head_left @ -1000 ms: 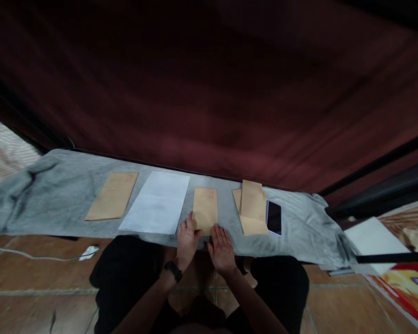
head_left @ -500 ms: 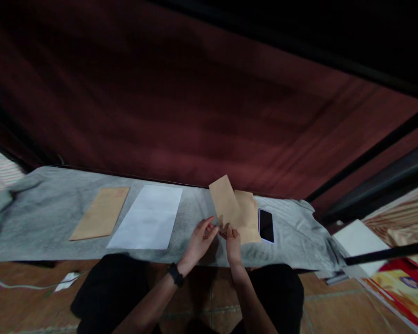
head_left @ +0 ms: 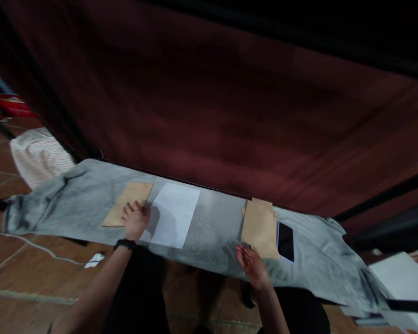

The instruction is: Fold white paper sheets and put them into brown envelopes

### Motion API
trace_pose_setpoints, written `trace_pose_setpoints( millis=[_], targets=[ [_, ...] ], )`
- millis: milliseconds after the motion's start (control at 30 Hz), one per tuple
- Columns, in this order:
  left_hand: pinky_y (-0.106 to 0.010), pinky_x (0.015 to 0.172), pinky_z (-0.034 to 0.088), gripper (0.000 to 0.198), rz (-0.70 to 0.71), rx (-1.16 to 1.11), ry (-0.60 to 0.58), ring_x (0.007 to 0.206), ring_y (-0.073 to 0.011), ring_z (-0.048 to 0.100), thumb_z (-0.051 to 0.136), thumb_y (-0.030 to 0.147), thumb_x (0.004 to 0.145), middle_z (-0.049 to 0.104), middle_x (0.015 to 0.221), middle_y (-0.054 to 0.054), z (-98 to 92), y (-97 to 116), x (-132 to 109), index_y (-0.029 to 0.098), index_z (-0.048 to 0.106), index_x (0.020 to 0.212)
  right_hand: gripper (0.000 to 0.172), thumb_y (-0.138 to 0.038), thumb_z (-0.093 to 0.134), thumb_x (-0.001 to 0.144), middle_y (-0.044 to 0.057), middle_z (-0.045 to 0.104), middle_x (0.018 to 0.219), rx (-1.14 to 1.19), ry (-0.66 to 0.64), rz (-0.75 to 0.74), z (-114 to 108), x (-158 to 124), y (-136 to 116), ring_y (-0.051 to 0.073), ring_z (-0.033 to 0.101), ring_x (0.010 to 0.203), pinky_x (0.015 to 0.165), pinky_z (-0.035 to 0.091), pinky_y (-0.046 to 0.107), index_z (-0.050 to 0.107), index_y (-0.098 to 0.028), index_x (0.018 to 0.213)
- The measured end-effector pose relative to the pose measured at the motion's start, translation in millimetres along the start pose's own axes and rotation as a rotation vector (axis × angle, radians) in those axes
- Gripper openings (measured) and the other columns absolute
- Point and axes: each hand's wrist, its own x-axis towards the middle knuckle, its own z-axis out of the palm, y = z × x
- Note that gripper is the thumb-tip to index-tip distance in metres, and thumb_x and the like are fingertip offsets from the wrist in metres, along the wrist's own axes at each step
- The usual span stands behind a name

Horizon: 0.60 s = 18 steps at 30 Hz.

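Note:
My left hand (head_left: 135,221) is over the near right part of a brown paper envelope or stack of them (head_left: 136,191), fingers apart; whether it touches the paper I cannot tell. Just right of it lies a white sheet of paper (head_left: 177,211). My right hand (head_left: 253,266) is turned partly palm up with loosely bent fingers, and nothing shows in it. Close beyond its fingertips is a pile of brown envelopes (head_left: 259,227) with uneven edges. A dark-screened phone (head_left: 285,242) lies right beside that pile.
A grey cloth (head_left: 216,222) covers the long narrow surface, with a dark red panel (head_left: 212,116) rising behind it. On the tiled floor a cable (head_left: 38,246) runs to a small white piece (head_left: 94,260). Striped fabric (head_left: 40,155) hangs at the left, and a white board (head_left: 404,278) stands at the right.
The brown envelope both hands were holding now lies with the right pile. My left hand has moved left to the other envelopes; my right hand has come away. The view has turned left.

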Motion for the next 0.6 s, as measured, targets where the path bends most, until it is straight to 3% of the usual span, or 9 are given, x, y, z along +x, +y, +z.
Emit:
trace_pose_setpoints(
  millis=[133, 267, 367, 467, 600],
  targets=[
    [-0.057, 0.105, 0.031, 0.078, -0.162, 0.057, -0.004, 0.135, -0.0449, 0.038, 0.049, 0.049, 0.089, 0.043, 0.143, -0.033, -5.7, -31, 24, -0.001, 0.030, 0.145, 0.039, -0.052, 0.080, 0.060, 0.013, 0.076, 0.098, -0.098, 0.023, 0.032, 10, -3, 18, 0.030, 0.073, 0.095, 0.088, 0.059, 0.048, 0.076, -0.023, 0.086],
    [-0.054, 0.101, 0.034, 0.088, -0.194, 0.077, -0.035, 0.127, -0.0446, 0.045, 0.057, 0.058, 0.080, 0.050, 0.136, -0.029, -6.5, -51, 35, 0.002, 0.032, 0.144, 0.042, -0.058, 0.084, 0.051, 0.013, 0.076, 0.092, -0.169, 0.009, 0.004, 21, -5, 26, 0.030, 0.073, 0.085, 0.079, 0.060, 0.045, 0.077, -0.029, 0.081],
    [-0.052, 0.100, 0.034, 0.088, -0.203, 0.075, -0.034, 0.125, -0.0439, 0.046, 0.059, 0.062, 0.076, 0.050, 0.133, -0.027, -5.2, -61, 40, 0.003, 0.039, 0.138, 0.042, -0.057, 0.083, 0.053, 0.011, 0.075, 0.087, -0.269, 0.028, -0.009, 36, -1, 27, 0.028, 0.072, 0.074, 0.071, 0.060, 0.043, 0.075, -0.026, 0.080],
    [-0.053, 0.097, 0.036, 0.086, -0.201, 0.068, -0.059, 0.121, -0.0431, 0.049, 0.061, 0.064, 0.075, 0.053, 0.129, -0.025, -6.3, -67, 43, 0.006, 0.042, 0.136, 0.042, -0.058, 0.073, 0.066, 0.010, 0.076, 0.092, -0.434, -0.011, -0.074, 67, 7, 33, 0.025, 0.070, 0.069, 0.065, 0.060, 0.040, 0.074, -0.023, 0.089],
    [-0.053, 0.094, 0.039, 0.075, -0.194, 0.082, -0.033, 0.121, -0.0439, 0.049, 0.059, 0.057, 0.080, 0.051, 0.133, -0.026, -15.0, -61, 38, 0.008, 0.045, 0.135, 0.032, -0.049, 0.059, 0.080, 0.007, 0.076, 0.085, -0.716, -0.096, -0.155, 136, 22, 52, 0.025, 0.071, 0.067, 0.059, 0.057, 0.035, 0.073, -0.023, 0.093]
  ],
)
